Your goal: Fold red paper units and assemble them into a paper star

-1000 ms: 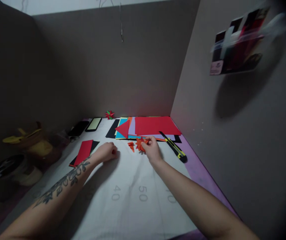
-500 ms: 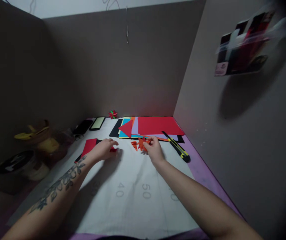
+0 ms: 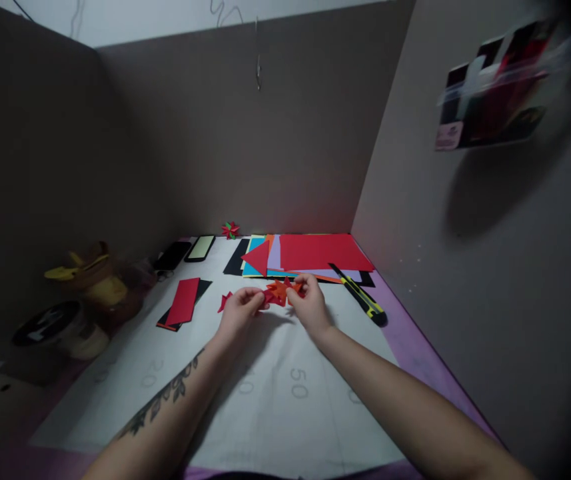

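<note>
In the head view my right hand (image 3: 311,305) pinches a spiky orange folded-paper star (image 3: 278,289) by its right side, just above the white mat. My left hand (image 3: 240,312) is closed, thumb against fingers, on a small red folded-paper piece (image 3: 268,298). This piece meets the left side of the star; whether it is slotted in I cannot tell. Behind my left fingers, more red folded paper (image 3: 224,302) rests on the mat, partly covered by the hand.
A yellow-black utility knife (image 3: 365,300) lies at the right. Coloured paper sheets (image 3: 322,252) are stacked at the back. Red and black strips (image 3: 184,302) lie left. Farther back are a phone (image 3: 200,248) and a red-green paper star (image 3: 230,230); a tub (image 3: 48,323) stands far left.
My left hand has moved right from the red folded pieces to the orange star, now with a red piece in its fingers. My right hand keeps its hold. The view has shifted slightly.
</note>
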A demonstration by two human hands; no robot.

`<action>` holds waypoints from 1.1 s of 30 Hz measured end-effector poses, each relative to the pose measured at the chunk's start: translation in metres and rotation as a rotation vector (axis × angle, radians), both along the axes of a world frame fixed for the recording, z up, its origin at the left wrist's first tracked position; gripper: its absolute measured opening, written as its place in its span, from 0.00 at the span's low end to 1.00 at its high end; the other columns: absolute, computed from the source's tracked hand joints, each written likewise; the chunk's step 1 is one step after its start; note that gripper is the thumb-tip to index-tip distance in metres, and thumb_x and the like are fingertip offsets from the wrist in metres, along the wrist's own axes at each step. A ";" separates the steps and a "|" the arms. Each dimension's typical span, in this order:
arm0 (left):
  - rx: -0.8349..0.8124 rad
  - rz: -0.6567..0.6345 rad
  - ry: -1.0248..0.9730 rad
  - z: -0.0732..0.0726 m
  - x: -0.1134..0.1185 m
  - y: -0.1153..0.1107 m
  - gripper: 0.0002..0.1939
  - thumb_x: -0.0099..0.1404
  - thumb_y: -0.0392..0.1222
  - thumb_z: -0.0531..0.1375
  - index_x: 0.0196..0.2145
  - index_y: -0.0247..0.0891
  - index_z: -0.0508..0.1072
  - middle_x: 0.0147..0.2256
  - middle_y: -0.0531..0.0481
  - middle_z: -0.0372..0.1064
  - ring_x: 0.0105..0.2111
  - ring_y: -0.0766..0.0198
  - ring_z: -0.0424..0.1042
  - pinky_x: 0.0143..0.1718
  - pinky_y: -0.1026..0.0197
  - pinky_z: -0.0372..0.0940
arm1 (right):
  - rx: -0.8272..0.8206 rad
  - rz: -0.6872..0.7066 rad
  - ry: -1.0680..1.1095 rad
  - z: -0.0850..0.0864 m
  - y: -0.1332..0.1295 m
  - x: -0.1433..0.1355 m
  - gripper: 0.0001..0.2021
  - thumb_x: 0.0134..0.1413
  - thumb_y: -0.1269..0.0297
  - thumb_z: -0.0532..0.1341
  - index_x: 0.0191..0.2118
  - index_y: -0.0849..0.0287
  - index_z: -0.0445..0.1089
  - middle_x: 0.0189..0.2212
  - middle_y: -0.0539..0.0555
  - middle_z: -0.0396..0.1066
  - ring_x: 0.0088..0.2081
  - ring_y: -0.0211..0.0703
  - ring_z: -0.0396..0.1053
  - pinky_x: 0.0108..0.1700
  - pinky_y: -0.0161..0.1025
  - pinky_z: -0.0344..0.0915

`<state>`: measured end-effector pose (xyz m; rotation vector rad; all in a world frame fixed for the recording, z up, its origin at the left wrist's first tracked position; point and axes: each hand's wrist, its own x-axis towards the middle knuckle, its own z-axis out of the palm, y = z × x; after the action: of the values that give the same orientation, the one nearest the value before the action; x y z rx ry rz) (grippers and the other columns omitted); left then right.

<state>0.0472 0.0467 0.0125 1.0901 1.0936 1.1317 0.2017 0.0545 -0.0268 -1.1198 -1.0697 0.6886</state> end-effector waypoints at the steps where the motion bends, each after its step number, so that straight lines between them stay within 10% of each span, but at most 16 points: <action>1: -0.024 0.006 -0.043 -0.009 0.002 -0.001 0.16 0.48 0.47 0.66 0.31 0.34 0.69 0.24 0.52 0.70 0.24 0.67 0.70 0.23 0.69 0.59 | 0.011 0.007 -0.031 0.001 -0.002 -0.002 0.10 0.43 0.67 0.58 0.35 0.57 0.59 0.29 0.48 0.63 0.28 0.37 0.63 0.32 0.35 0.62; 33: 0.063 0.073 0.108 -0.029 -0.007 0.002 0.16 0.46 0.46 0.67 0.30 0.35 0.71 0.24 0.52 0.71 0.23 0.68 0.67 0.25 0.67 0.60 | -0.029 0.348 -0.070 -0.001 -0.001 -0.005 0.13 0.43 0.69 0.57 0.39 0.56 0.61 0.27 0.46 0.65 0.28 0.37 0.66 0.31 0.34 0.64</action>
<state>0.0398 0.0487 -0.0165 1.1798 1.1976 1.1830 0.1971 0.0539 -0.0275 -0.9974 -1.3353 0.9460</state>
